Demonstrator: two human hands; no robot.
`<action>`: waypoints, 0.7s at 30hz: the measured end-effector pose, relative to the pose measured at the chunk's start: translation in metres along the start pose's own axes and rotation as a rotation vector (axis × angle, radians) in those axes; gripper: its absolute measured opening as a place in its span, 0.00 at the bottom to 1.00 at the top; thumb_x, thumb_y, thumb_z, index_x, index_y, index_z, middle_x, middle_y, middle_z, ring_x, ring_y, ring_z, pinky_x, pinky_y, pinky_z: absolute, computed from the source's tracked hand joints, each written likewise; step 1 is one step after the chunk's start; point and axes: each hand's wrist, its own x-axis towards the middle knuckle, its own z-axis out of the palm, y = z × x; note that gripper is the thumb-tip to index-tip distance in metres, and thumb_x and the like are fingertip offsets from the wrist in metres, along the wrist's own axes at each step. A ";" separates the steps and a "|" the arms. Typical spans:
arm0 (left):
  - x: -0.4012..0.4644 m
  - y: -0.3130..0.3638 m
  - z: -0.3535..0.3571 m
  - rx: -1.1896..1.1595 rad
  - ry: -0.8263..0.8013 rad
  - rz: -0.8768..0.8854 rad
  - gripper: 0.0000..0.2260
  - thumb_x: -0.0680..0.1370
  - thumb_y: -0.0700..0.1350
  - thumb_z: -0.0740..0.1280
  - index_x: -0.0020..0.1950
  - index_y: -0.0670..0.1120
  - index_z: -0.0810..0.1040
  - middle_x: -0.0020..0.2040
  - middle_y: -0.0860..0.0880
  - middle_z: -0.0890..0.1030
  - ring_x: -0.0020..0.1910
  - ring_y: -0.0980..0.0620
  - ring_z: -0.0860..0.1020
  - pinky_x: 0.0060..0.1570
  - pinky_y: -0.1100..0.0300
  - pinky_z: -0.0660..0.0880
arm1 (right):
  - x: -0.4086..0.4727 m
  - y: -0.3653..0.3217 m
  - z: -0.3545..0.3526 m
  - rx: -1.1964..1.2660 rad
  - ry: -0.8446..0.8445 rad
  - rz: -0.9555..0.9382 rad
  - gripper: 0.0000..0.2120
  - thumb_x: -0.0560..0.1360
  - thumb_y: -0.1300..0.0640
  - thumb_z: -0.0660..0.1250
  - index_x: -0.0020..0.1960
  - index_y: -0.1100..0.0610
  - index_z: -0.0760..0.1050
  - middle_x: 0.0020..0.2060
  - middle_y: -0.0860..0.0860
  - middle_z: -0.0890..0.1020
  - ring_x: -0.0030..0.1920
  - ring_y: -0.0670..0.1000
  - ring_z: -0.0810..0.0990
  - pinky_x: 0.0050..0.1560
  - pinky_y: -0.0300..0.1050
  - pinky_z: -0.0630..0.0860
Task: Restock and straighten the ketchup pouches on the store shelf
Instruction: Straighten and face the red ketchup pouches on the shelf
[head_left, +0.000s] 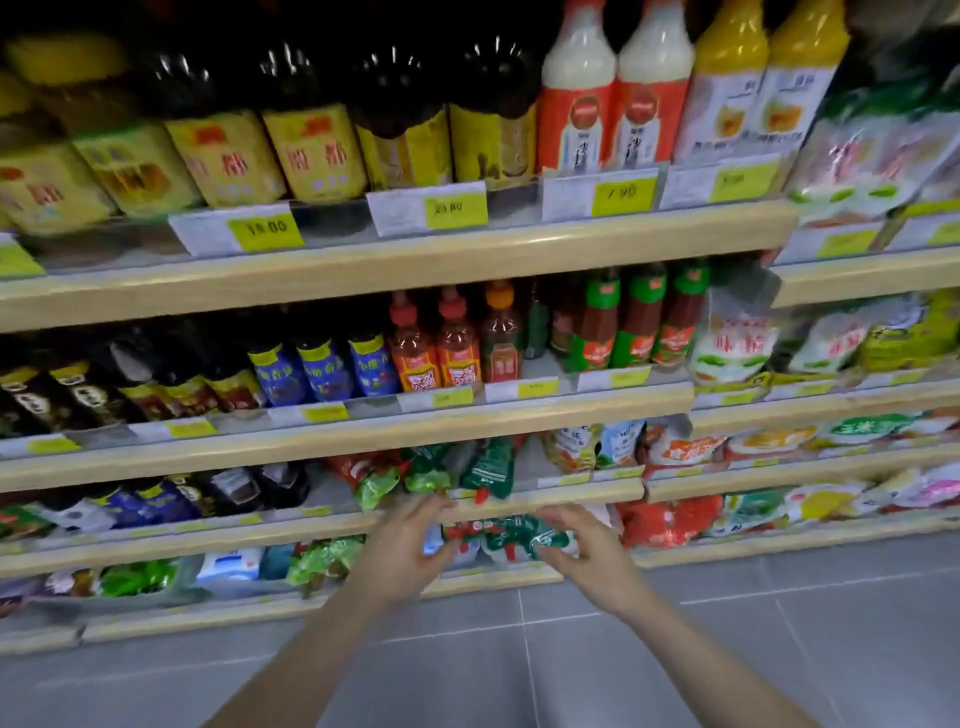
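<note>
Green-and-red ketchup pouches lie in a loose bunch on the low shelf, behind its wooden front rail. More of these pouches sit crooked on the shelf above, some hanging over its edge. My left hand reaches in with spread fingers, its tips at the left end of the lower bunch. My right hand is at the right end, where the thumb and curled fingers close around a pouch's edge. Motion blur softens both hands.
Sauce bottles fill the shelves above, with large dark bottles on the top one. Bagged goods lie right of the pouches and other packets lower left. Grey tiled floor lies below the bottom shelf.
</note>
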 end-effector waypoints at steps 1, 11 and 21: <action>0.013 -0.014 0.013 0.033 0.011 0.027 0.18 0.76 0.52 0.65 0.65 0.49 0.72 0.60 0.50 0.74 0.59 0.49 0.73 0.56 0.55 0.70 | 0.016 0.015 0.009 -0.016 -0.012 -0.016 0.16 0.72 0.58 0.70 0.58 0.50 0.74 0.53 0.48 0.77 0.54 0.45 0.76 0.50 0.22 0.66; 0.102 -0.146 0.127 0.607 0.161 0.340 0.36 0.65 0.65 0.67 0.69 0.50 0.70 0.63 0.46 0.77 0.62 0.44 0.75 0.62 0.34 0.65 | 0.151 0.131 0.097 -0.405 0.143 -0.331 0.32 0.69 0.48 0.72 0.69 0.43 0.63 0.69 0.37 0.59 0.68 0.40 0.58 0.69 0.36 0.54; 0.104 -0.175 0.161 0.558 0.475 0.273 0.11 0.69 0.51 0.73 0.46 0.46 0.82 0.55 0.46 0.83 0.59 0.43 0.78 0.57 0.39 0.72 | 0.184 0.164 0.134 -0.469 0.422 -0.464 0.18 0.73 0.55 0.68 0.62 0.49 0.75 0.66 0.46 0.72 0.69 0.49 0.67 0.70 0.46 0.60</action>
